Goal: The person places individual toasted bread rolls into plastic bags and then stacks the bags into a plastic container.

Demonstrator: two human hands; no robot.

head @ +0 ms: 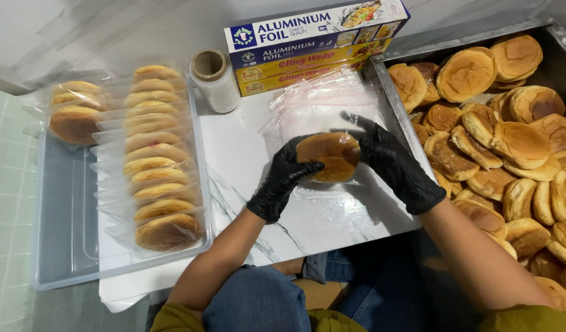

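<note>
- The bun (330,156) sits between both gloved hands above the white table (246,154), near the middle of the scene, just near of the pile of clear bags (314,107).
- The left hand (283,181) is closed on the bun's left edge, fingers curled over the near-left rim, thumb hidden beneath.
- The right hand (390,163) clasps the bun's right side; its forefinger reaches far and left over the bags, so part of that hand seems to pinch plastic as well as bread.
- A clear bag appears to lie around or under the bun; whether the bun is fully inside cannot be told, as the film is nearly invisible there.
- The bun is round and lies flat, top up, so it has no real long axis; the bag's mouth seems to face far, toward the boxes (314,43).
- Both hands are equally close to the bun; the left is nearer the tray (55,246) of bagged buns (163,184), which lies well to the left.
- The bin (387,92) of loose buns (517,147) lies just right of the right hand.
- A film roll (214,80) stands far-left of the hands.
</note>
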